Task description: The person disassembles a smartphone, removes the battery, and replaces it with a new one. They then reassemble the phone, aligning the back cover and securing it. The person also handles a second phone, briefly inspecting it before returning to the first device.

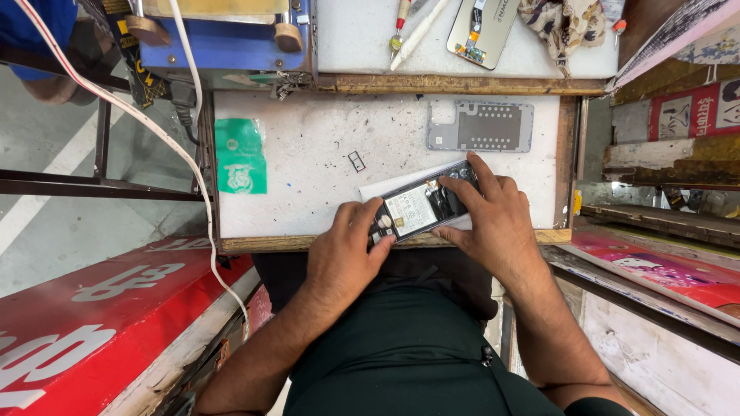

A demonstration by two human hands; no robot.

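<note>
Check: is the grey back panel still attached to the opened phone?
No. The grey back panel lies apart on the white bench, above the opened phone held by the left hand and right hand.

From up here I see my own body below the near edge of the table [308, 244]: a dark green garment covers my torso and lap, plain, with soft folds running across it. A small dark zip pull or toggle sits on the cloth, toward my right side. Both forearms are bare from the elbow down, no sleeves reaching them, no watch or band at either wrist. My left grip [343, 250] and right grip [493, 212] carry no rings or gloves.
</note>
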